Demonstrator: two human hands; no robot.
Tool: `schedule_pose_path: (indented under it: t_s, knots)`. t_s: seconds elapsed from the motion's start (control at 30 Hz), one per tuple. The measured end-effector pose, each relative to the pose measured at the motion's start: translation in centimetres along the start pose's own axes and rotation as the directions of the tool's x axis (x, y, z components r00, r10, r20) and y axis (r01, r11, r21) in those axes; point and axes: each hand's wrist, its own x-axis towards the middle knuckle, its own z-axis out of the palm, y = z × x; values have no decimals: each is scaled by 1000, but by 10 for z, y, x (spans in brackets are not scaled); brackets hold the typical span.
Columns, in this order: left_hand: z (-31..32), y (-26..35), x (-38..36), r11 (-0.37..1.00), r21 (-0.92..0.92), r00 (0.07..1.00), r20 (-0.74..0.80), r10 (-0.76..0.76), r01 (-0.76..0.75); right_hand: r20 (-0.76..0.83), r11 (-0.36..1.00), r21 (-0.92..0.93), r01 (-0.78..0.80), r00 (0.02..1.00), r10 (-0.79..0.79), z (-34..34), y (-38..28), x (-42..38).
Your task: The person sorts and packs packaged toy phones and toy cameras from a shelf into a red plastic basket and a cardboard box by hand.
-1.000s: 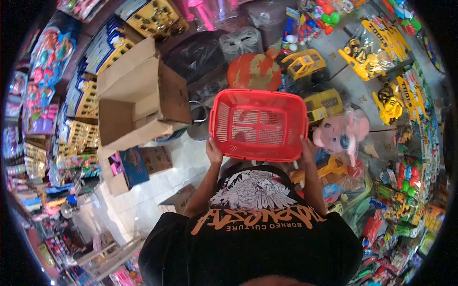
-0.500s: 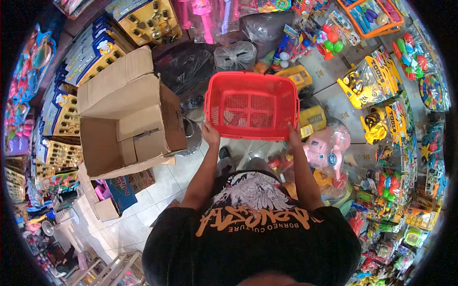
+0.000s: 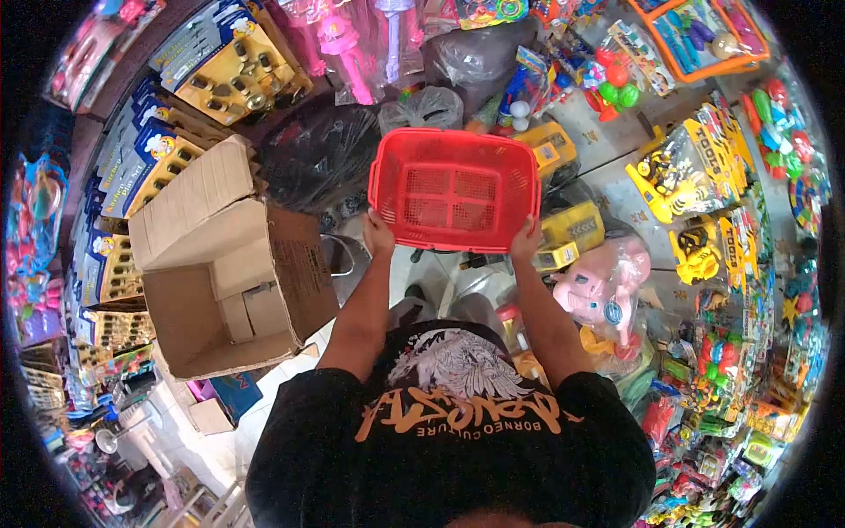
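A red plastic basket [image 3: 455,233] with a mesh bottom is held out in front of me, its open top facing my camera. My left hand [image 3: 378,234] grips its near left corner, and my right hand [image 3: 526,238] grips the near right corner. Both hands are closed on the rim, the fingers partly hidden behind it. Nothing lies inside the basket. To the left of it stands an open cardboard box [image 3: 295,273] with a raised flap and a bare inside.
Boxed kitchen play sets [image 3: 158,163] line the left side. Dark plastic bags [image 3: 321,150] lie beyond the box. On the right are a pink bagged toy [image 3: 585,286], yellow toy trucks [image 3: 568,233] and yellow tool sets [image 3: 691,167]. Pale floor tiles [image 3: 449,273] show near my feet.
The basket, still in both hands, has shifted slightly left and up in view. The camera has turned a little, so the cardboard box appears lower and further left.
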Motion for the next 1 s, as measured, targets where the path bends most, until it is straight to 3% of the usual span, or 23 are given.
schedule_pose_path:
  t_s: [0.03,0.07,0.13,0.3,0.37,0.5,0.6,0.67,0.7,0.73,0.77,0.8,0.87,0.93,1.0]
  knots:
    - [15,-15,-1,996,2,986,-146,84,-84,33,997,77,18,999,-20,-8,-8,-2]
    - [12,-13,2,997,17,985,-151,83,-81,60,987,157,32,997,-42,-10,-15,0]
    - [6,-9,-2,995,-60,995,65,-81,85,101,991,131,14,995,-28,-9,-14,5]
    - [7,-7,-8,996,-62,998,21,-55,56,100,995,86,44,994,-53,-14,-16,3]
    - [7,-12,-9,998,-57,999,-17,-41,40,145,995,70,-73,988,62,-17,-17,1]
    - [4,-11,-5,994,-89,995,75,-63,70,206,992,118,-38,979,13,-5,12,7]
    - [1,-15,4,995,-79,991,124,-52,62,139,996,51,-75,988,67,-5,5,8]
    - [13,-42,10,998,-45,992,122,-44,50,351,982,160,-102,935,40,-13,1,22]
    - [28,-63,21,991,-31,986,108,-128,132,355,979,186,-89,935,17,-19,-10,24]
    - [34,-71,31,976,-25,973,87,-215,218,459,848,359,-390,865,203,-30,-22,24]
    - [18,-77,32,845,-435,945,233,-229,312,603,610,443,-657,722,340,-41,-24,20]
    - [2,-74,13,842,-436,946,205,-251,317,628,615,425,-665,705,328,-48,-12,12]
    - [-31,-41,-36,792,-409,891,247,-382,453,576,609,358,-707,681,452,-52,34,-2]
    - [-58,-31,-91,900,-271,931,228,-285,341,632,601,400,-692,683,367,-64,86,-30]
    - [-65,-117,-137,967,-94,919,346,-191,236,744,694,143,-705,540,395,-75,155,-67]
